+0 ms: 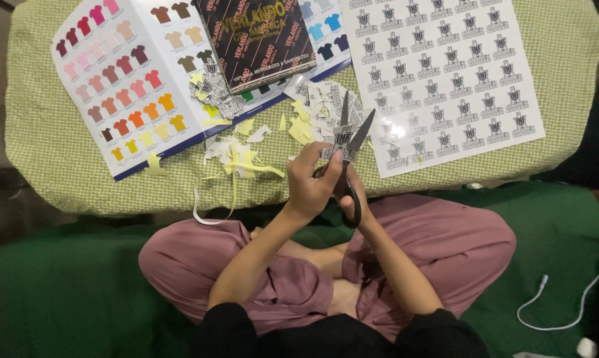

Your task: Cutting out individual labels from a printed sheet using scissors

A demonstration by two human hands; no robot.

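Crossed legs in mauve trousers (445, 245) sit nearest us. Above them, our right hand (354, 199) grips black scissors (352, 142), blades parted; our left hand (313, 182) pinches a small cut-out sticker (342, 138) between them. Beyond the scissors: cut stickers (213, 89), yellow backing scraps (246, 156), and a mostly uncut sticker sheet (445, 73).

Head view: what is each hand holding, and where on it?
Right hand holds the black-handled scissors by the finger loops, blades open and pointing away. Left hand pinches a small cut-out sticker by its lower edge, between the blades.
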